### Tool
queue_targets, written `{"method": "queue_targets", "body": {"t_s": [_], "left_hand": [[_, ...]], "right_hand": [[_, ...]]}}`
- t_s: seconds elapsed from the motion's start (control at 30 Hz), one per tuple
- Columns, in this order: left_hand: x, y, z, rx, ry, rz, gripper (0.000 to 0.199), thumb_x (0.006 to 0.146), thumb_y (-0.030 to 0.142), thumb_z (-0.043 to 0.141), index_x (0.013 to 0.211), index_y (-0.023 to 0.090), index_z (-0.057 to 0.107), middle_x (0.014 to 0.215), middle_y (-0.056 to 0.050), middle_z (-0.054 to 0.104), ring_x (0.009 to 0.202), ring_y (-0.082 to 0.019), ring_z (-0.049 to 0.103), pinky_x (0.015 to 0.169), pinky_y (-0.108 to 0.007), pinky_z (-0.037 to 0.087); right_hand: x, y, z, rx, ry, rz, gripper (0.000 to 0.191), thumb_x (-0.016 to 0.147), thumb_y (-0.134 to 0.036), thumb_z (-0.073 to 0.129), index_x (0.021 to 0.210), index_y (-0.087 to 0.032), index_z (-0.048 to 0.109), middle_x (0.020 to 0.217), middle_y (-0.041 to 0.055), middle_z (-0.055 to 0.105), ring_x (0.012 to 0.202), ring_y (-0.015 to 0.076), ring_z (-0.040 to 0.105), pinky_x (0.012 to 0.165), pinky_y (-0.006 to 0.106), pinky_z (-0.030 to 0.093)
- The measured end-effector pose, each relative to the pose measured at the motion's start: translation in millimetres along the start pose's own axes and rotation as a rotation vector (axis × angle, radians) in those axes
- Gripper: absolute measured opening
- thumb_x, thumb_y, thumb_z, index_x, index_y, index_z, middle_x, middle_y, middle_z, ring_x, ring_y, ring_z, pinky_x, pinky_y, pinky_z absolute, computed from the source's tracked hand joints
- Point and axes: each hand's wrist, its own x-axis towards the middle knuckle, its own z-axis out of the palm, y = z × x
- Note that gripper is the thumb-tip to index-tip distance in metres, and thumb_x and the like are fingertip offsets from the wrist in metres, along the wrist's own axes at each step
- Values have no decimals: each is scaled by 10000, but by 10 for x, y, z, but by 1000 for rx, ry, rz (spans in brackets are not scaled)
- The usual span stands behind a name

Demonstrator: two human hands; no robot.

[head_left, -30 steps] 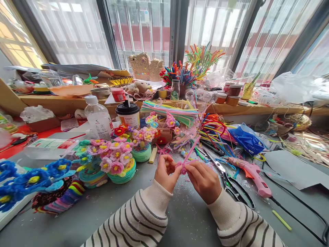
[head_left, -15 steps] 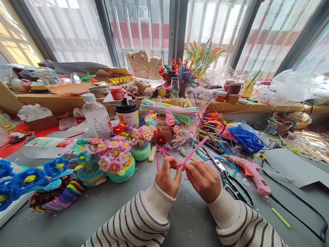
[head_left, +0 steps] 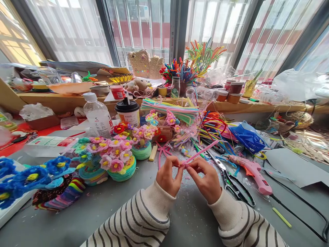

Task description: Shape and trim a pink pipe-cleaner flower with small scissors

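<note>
Between my fingertips is a pink pipe cleaner (head_left: 203,151), its free end slanting up to the right. My left hand (head_left: 168,176) pinches it at the bent end, where the fingers partly hide its shape. Close beside, my right hand (head_left: 207,178) grips the same piece with thumb and forefinger. Several more pink pipe cleaners (head_left: 164,150) lie on the table just beyond my left hand. Right of my right hand are black-handled scissors (head_left: 235,187) and a pink glue gun (head_left: 253,171).
Finished pipe-cleaner flower pots (head_left: 119,164) stand at the left, with blue flowers (head_left: 33,176) nearest. Behind them are a plastic bottle (head_left: 96,115) and a lidded cup (head_left: 128,113). Bundled pipe cleaners (head_left: 171,109) lie at the back. The glue gun's cord (head_left: 299,214) curves along the right.
The pipe cleaner's free end has swung lower and further right. My right-hand fingers have shifted their pinch, with the thumb now more visible; my left hand stays nearly in place.
</note>
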Motion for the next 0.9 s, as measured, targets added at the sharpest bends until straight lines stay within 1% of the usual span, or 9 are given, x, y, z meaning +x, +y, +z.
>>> {"method": "queue_targets", "body": {"t_s": [0.07, 0.17, 0.3, 0.5, 0.6, 0.7, 0.77, 0.83, 0.9], "left_hand": [[2, 2, 23, -12, 27, -6, 157, 625, 188, 535, 667, 208, 385, 605, 15, 499, 603, -121, 535, 628, -236, 417], [22, -2, 52, -130, 53, -84, 227, 603, 166, 557, 669, 205, 344, 569, 33, 493, 548, -107, 532, 591, -233, 437], [63, -29, 55, -325, 9, -177, 287, 568, 163, 588, 659, 202, 319, 524, 59, 487, 497, -95, 525, 544, -233, 451], [84, -34, 29, -350, -59, -223, 300, 561, 161, 594, 647, 194, 308, 527, 55, 517, 487, -87, 531, 534, -224, 445], [83, -29, 23, -363, -55, -224, 298, 562, 166, 591, 654, 190, 308, 528, 62, 508, 491, -79, 526, 528, -213, 436], [84, -45, 26, -378, -67, -266, 314, 550, 168, 597, 677, 186, 311, 504, 78, 483, 461, -62, 498, 483, -187, 408], [84, -63, 30, -370, -85, -297, 323, 541, 171, 602, 683, 184, 312, 496, 81, 477, 446, -55, 481, 460, -176, 388], [85, -74, 34, -362, -101, -315, 328, 536, 172, 605, 680, 182, 310, 490, 82, 477, 437, -52, 473, 450, -172, 377], [85, -74, 36, -373, -114, -326, 337, 532, 168, 609, 679, 183, 306, 484, 85, 476, 431, -52, 472, 446, -172, 373]], "right_hand": [[13, 4, -5, 123, -24, 109, 116, 692, -223, 501, 616, -146, 543, 574, -2, 497, 513, 103, 469, 447, 203, 398], [28, 35, -7, 329, -83, 263, 128, 666, -251, 530, 594, -146, 538, 499, -32, 463, 456, 86, 438, 425, 200, 378], [35, 81, 7, 607, -124, 453, 146, 634, -243, 557, 538, -143, 511, 444, -51, 442, 396, 61, 391, 398, 188, 328], [34, 118, 35, 854, -169, 724, 156, 582, -245, 588, 520, -137, 493, 439, -53, 431, 361, 40, 351, 364, 171, 279], [46, 117, 2, 762, -214, 665, 160, 592, -273, 586, 540, -142, 509, 448, -49, 434, 382, 50, 368, 385, 181, 303], [61, 101, -71, 456, -242, 467, 144, 603, -288, 582, 611, -145, 565, 535, -16, 499, 462, 85, 426, 416, 198, 332], [67, 94, -116, 298, -251, 386, 143, 614, -285, 572, 653, -148, 588, 612, 13, 542, 534, 115, 464, 435, 208, 344], [70, 97, -140, 246, -247, 360, 128, 619, -270, 567, 656, -151, 594, 632, 21, 554, 569, 129, 477, 447, 213, 344], [69, 110, -136, 283, -226, 365, 100, 614, -250, 574, 608, -151, 585, 573, 2, 533, 521, 111, 457, 436, 208, 327]]}}
